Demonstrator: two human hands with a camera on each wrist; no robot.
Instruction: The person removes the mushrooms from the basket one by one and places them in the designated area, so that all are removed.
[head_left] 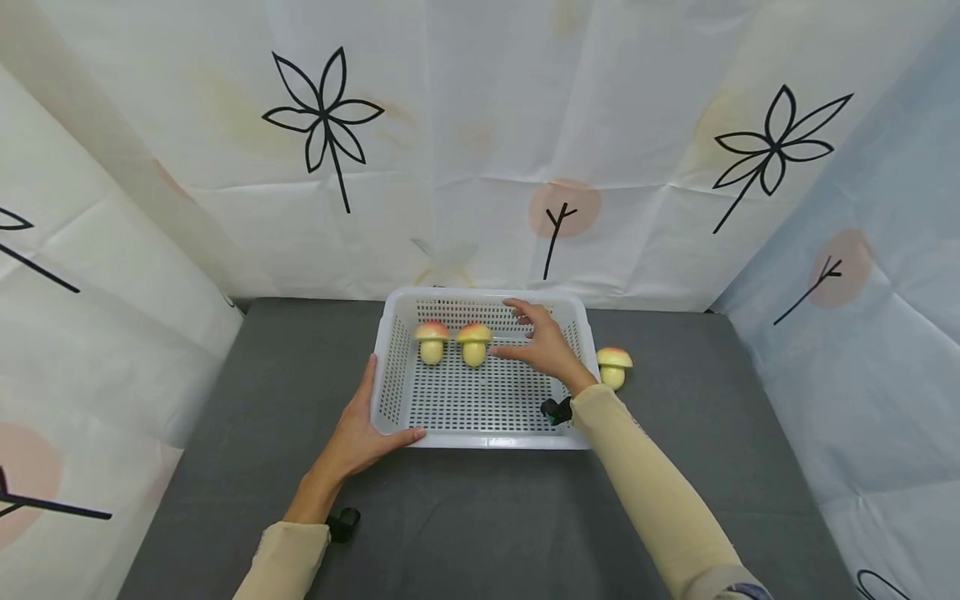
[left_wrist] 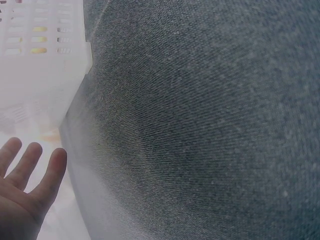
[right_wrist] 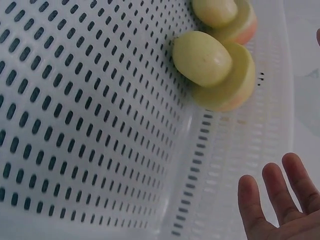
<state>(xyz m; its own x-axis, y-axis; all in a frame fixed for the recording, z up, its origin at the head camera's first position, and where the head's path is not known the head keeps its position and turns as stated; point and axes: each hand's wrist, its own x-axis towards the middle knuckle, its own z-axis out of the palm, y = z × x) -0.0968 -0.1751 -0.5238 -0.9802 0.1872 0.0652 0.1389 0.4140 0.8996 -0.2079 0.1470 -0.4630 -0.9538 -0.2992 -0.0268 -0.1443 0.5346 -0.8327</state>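
A white perforated plastic basket [head_left: 491,441] sits on the grey table. Inside, two toy mushrooms with yellow stems and red-yellow caps stand side by side, the left mushroom [head_left: 432,342] and the right mushroom [head_left: 473,344]. My right hand [head_left: 546,343] is over the basket just right of them, fingers spread and holding nothing; in the right wrist view its straight fingers [right_wrist: 280,192] are apart from both mushrooms. My left hand [head_left: 358,435] rests at the basket's front left corner, thumb along the front rim and straight fingers beside the left wall. A third mushroom [head_left: 613,367] stands outside, right of the basket.
A white cloth wall [head_left: 480,150] with leaf drawings rises right behind the basket, and similar cloth [head_left: 885,350] closes both sides. Dark grey cloth [head_left: 465,525] covers the table. Black straps [head_left: 343,525] are at both wrists.
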